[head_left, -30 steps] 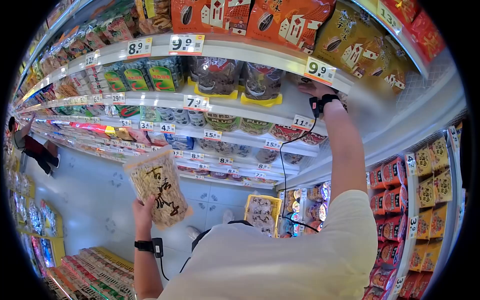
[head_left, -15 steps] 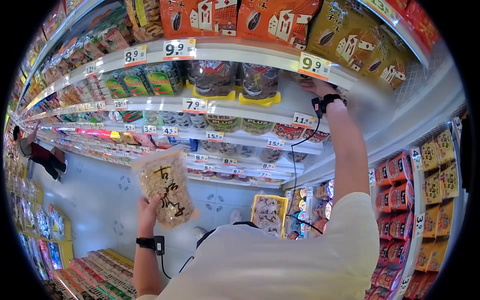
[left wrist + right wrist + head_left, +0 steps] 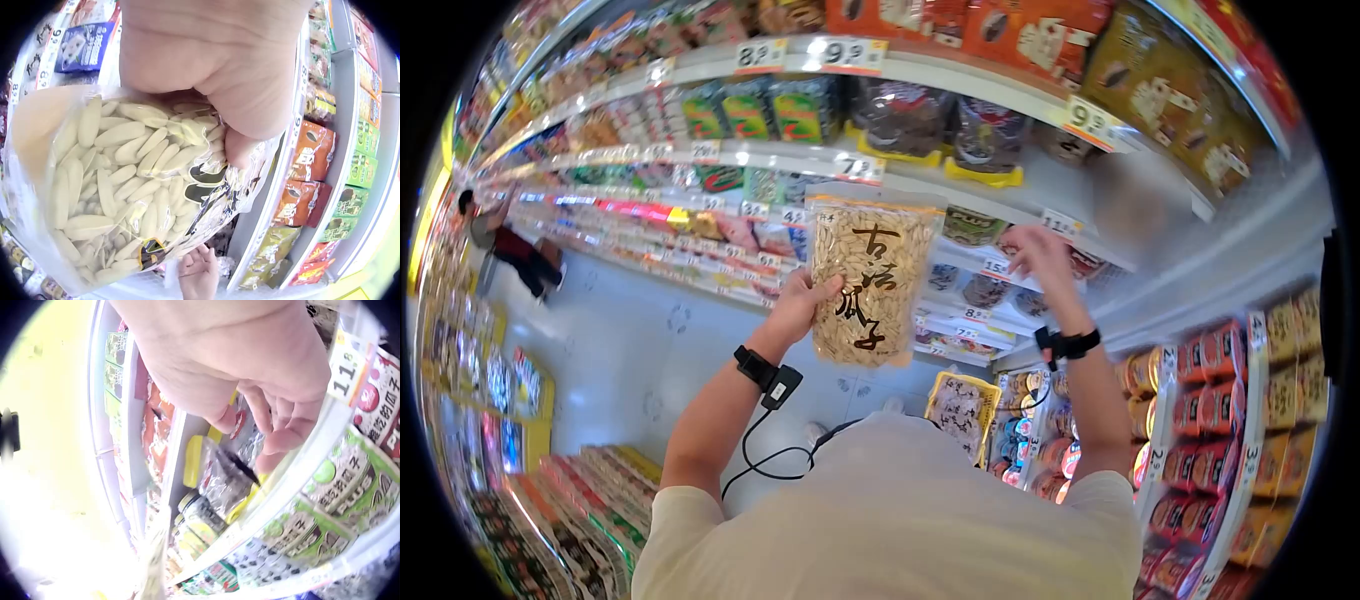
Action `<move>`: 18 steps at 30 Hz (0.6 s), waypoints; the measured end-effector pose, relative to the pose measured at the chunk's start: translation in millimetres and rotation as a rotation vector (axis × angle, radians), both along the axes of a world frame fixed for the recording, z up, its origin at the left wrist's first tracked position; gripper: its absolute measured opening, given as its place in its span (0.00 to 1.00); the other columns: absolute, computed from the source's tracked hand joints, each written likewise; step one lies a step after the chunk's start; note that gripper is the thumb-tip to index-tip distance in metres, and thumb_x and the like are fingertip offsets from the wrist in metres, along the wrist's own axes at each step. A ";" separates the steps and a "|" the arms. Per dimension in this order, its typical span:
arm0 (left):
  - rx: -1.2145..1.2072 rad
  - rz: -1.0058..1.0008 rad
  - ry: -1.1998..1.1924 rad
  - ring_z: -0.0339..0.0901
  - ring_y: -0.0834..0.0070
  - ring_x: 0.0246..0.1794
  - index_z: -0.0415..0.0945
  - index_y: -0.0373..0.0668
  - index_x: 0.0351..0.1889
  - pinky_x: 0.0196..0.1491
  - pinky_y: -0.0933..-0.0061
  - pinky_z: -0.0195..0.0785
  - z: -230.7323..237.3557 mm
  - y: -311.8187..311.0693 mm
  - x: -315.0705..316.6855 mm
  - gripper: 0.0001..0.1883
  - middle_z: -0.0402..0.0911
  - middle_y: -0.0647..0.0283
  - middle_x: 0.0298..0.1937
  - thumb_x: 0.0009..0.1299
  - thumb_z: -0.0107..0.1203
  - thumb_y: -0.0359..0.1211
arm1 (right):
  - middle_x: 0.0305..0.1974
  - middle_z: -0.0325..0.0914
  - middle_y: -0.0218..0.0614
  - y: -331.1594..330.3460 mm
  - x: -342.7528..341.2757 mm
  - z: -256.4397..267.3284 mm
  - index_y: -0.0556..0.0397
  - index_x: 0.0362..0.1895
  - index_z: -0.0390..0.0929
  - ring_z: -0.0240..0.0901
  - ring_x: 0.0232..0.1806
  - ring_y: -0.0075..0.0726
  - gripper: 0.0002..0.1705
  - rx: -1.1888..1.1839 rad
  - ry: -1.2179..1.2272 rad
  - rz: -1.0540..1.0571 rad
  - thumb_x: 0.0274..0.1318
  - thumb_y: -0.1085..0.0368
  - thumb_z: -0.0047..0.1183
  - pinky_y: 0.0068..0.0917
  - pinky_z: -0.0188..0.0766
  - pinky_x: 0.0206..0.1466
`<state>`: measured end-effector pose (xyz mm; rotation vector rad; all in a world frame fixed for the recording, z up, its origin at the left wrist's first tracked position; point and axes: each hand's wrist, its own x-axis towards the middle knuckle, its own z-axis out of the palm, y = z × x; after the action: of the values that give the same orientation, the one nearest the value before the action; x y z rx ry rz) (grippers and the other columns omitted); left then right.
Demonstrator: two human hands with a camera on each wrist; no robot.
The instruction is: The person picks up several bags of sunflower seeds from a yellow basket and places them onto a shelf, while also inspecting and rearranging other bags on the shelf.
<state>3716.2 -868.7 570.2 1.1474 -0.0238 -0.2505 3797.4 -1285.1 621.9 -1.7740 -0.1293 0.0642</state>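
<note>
A clear bag of pale seeds with dark lettering (image 3: 870,285) is held upright in front of the shelves by my left hand (image 3: 800,305), thumb across its front at the left edge. Close up in the left wrist view, the bag (image 3: 125,181) hangs below my left hand (image 3: 215,62), its pale seeds showing through. To the right of the bag, my right hand (image 3: 1042,258) hangs in the air with loosely bent fingers and nothing in them. Seen from the right wrist, my hand (image 3: 250,369) is in front of the shelf edge by the 11.8 price tag (image 3: 344,372).
Packed shelves (image 3: 740,165) curve across the front, with dark bags in yellow holders (image 3: 985,135). On the floor stands a yellow basket (image 3: 995,390) holding packets. Racks of cup and packet goods (image 3: 1200,410) line the right. Another person (image 3: 515,250) is at the far left.
My right hand has come out of the shelf space, down and back, empty. The bag in my left hand has moved up and to the right, more upright. The head view has shifted.
</note>
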 end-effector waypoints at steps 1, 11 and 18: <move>-0.023 -0.001 0.042 0.85 0.75 0.43 0.78 0.30 0.55 0.47 0.70 0.80 2.0 -8.3 5.9 0.19 0.87 0.58 0.49 0.74 0.64 0.36 | 0.45 0.86 0.34 14.8 -22.3 6.2 0.54 0.48 0.80 0.80 0.24 0.23 0.17 -0.021 0.071 0.040 0.74 0.54 0.49 0.18 0.72 0.25; -0.215 -0.240 0.185 0.85 0.65 0.53 0.74 0.34 0.62 0.58 0.60 0.80 47.0 -95.2 47.0 0.23 0.84 0.55 0.56 0.76 0.61 0.40 | 0.39 0.85 0.36 -34.4 -67.5 8.5 0.61 0.48 0.78 0.82 0.24 0.26 0.16 0.051 -0.015 -0.193 0.70 0.58 0.57 0.22 0.70 0.21; -0.074 -0.233 0.114 0.83 0.70 0.54 0.73 0.32 0.62 0.59 0.65 0.76 55.1 -112.6 38.1 0.22 0.84 0.57 0.56 0.77 0.60 0.37 | 0.42 0.85 0.48 -157.9 -0.5 -26.5 0.61 0.49 0.78 0.84 0.37 0.47 0.24 -0.202 -0.285 -0.694 0.59 0.54 0.66 0.37 0.80 0.40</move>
<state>3754.3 -981.3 625.4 1.0554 -0.0661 -0.5174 3796.9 -1443.0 595.5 -1.9321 0.3018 -0.6965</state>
